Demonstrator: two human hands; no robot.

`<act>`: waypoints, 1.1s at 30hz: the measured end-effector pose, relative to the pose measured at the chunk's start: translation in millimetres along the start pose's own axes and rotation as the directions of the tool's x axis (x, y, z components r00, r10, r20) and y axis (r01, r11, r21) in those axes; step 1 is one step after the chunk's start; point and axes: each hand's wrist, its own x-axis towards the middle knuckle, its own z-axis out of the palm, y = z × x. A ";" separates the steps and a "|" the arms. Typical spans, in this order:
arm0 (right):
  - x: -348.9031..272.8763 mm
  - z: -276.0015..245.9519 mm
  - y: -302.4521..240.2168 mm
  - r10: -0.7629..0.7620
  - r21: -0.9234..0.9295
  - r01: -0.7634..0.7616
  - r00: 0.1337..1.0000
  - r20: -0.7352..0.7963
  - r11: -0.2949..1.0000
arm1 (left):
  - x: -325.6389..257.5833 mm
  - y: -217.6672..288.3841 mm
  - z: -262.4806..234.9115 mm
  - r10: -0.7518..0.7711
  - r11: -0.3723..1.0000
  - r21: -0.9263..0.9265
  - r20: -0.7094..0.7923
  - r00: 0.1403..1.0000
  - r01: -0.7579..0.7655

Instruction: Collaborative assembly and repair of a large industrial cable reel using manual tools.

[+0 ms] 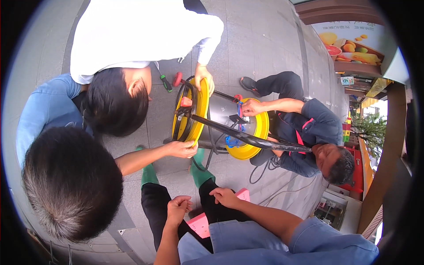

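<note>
My left fingers point(184, 202) and right fingers point(218, 193) curl loosely, seemingly empty. The handle point(256, 140) looks attached; work on the drum point(221, 112) seems unfinished.

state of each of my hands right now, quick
Left hand: fingers loosely curled, nothing visible in it; fully closed or not cannot be told.
Right hand: fingers partly curled, no held thing visible; fully closed or not cannot be told.

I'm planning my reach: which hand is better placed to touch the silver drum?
Probably your right hand: it looks empty and sits nearer the silver drum than your left hand.
</note>
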 end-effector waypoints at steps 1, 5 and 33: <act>-1.6 1.6 0.7 0.004 0.010 -0.004 1.000 -0.023 1.000 | -0.4 2.9 -0.9 0.005 0.999 0.051 -0.006 1.000 -0.005; -8.2 8.8 8.0 0.026 0.131 -0.015 0.996 -0.081 0.991 | -2.9 1.5 -3.3 -0.040 0.995 0.087 -0.006 0.999 0.040; -23.6 -57.9 153.1 0.099 0.439 -0.062 0.993 -0.063 0.896 | 30.3 -110.3 75.6 0.024 0.804 0.594 -0.085 0.996 0.031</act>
